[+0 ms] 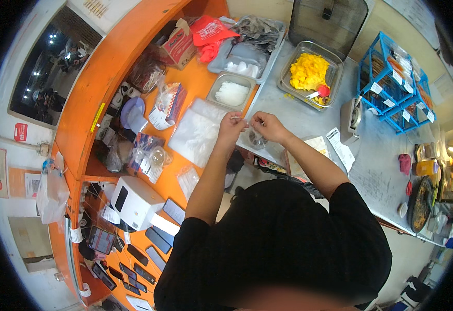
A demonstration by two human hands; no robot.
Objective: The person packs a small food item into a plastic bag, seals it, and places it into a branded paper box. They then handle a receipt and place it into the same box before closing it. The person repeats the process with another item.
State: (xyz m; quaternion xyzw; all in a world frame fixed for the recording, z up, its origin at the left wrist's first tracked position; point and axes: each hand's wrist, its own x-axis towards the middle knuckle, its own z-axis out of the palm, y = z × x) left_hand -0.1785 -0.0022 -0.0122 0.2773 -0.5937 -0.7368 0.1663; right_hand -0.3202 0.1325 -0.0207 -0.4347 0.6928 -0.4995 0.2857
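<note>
Between my hands is a small clear plastic bag [257,140] with dark contents, over the near edge of the metal counter. The fingers of my left hand [233,127] are pinched at the left side of its top. My right hand [268,126] pinches the top from the right, knuckles up. The bag's neck is partly hidden behind my fingers. Just beyond my hands stands a metal tray [210,96] holding thin white strips [232,93]. Flat clear plastic bags [195,134] lie in a stack left of my left hand.
Yellow food [309,72] and a red-headed scoop [322,91] lie in a metal pan [337,83]. At right are a scale [348,122], a paper slip [340,147] and blue baskets [378,70]. A white printer [137,202] and several phones [158,239] occupy the orange table [162,194].
</note>
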